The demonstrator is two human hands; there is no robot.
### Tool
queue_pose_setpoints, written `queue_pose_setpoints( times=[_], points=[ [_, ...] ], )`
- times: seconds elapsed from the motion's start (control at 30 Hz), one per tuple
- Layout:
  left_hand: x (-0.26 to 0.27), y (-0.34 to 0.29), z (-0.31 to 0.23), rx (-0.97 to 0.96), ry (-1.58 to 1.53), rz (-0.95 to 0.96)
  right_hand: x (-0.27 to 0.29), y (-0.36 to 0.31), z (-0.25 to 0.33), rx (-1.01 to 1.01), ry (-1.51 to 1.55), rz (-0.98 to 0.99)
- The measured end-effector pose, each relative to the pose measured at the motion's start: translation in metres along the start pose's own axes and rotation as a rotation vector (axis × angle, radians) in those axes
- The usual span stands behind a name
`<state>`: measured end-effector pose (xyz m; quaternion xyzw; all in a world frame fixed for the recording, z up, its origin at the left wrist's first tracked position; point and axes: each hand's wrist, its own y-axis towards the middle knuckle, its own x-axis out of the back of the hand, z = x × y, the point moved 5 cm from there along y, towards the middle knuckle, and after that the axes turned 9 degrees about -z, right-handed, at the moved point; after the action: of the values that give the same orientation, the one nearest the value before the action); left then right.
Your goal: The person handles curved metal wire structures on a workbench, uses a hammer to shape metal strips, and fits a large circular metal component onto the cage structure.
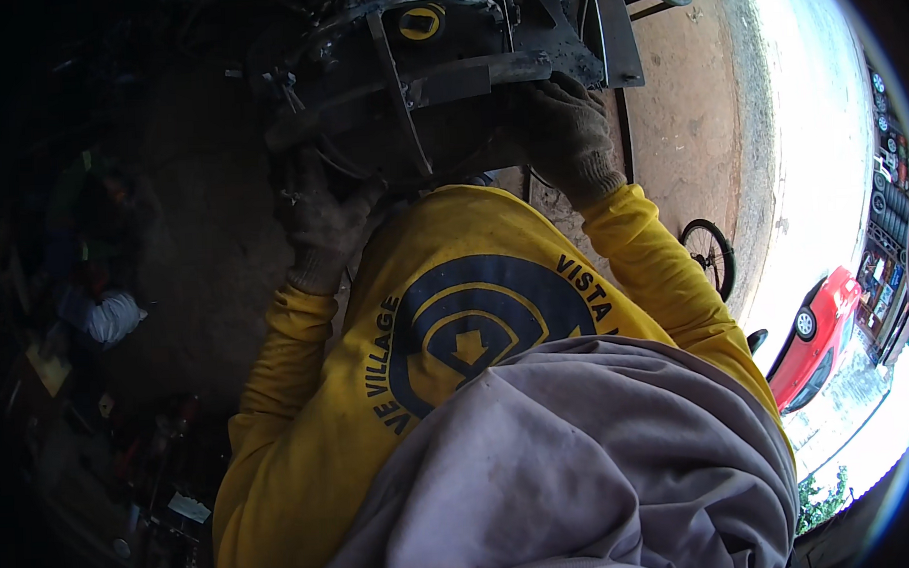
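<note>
Both my hands wear dark work gloves and are at the near edge of a large dark vehicle assembly (pixel 439 134). It has curved bars, an upright metal strip (pixel 392 81) and a round yellow cap (pixel 421 23). My left hand (pixel 327 213) is at its left lower corner, thumb and fingers about the edge; shadow hides the fingertips. At the right end, my right hand (pixel 567 130) has its fingers curled over the edge beside a dark curved bar (pixel 482 75). The assembly's underside is hidden in shadow.
A flat dark plate (pixel 618 48) juts out beyond my right hand. On the right are a bicycle wheel (pixel 709 258) and a red car (pixel 820 336) by a bright road. Dim clutter, including a pale bundle (pixel 115 318), lies on the left over brown ground.
</note>
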<state>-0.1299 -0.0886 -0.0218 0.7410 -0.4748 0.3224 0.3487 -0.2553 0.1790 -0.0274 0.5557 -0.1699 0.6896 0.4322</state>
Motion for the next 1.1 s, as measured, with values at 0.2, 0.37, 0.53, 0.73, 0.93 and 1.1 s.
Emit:
queue_pose_setpoints(
  times=[0.2,0.37,0.53,0.73,0.93,1.1],
  points=[
    [0.003,-0.001,0.007,0.053,0.06,0.071,0.012,0.009,0.016,0.151,0.042,-0.044],
    [0.005,0.001,0.006,-0.023,-0.045,0.068,0.006,0.006,0.012,0.044,-0.024,0.062],
    [0.005,-0.002,0.008,-0.022,0.08,0.061,0.013,0.011,0.021,0.039,-0.013,0.098],
    [0.008,-0.001,0.012,-0.056,-0.011,-0.004,0.018,0.018,0.028,-0.119,0.024,0.111],
    [0.011,0.0,0.023,-0.147,0.013,0.016,0.018,0.009,0.025,-0.071,0.054,0.086],
    [0.006,-0.004,0.029,0.027,-0.135,0.032,0.017,0.011,0.029,-0.192,0.121,0.039]
  ],
)
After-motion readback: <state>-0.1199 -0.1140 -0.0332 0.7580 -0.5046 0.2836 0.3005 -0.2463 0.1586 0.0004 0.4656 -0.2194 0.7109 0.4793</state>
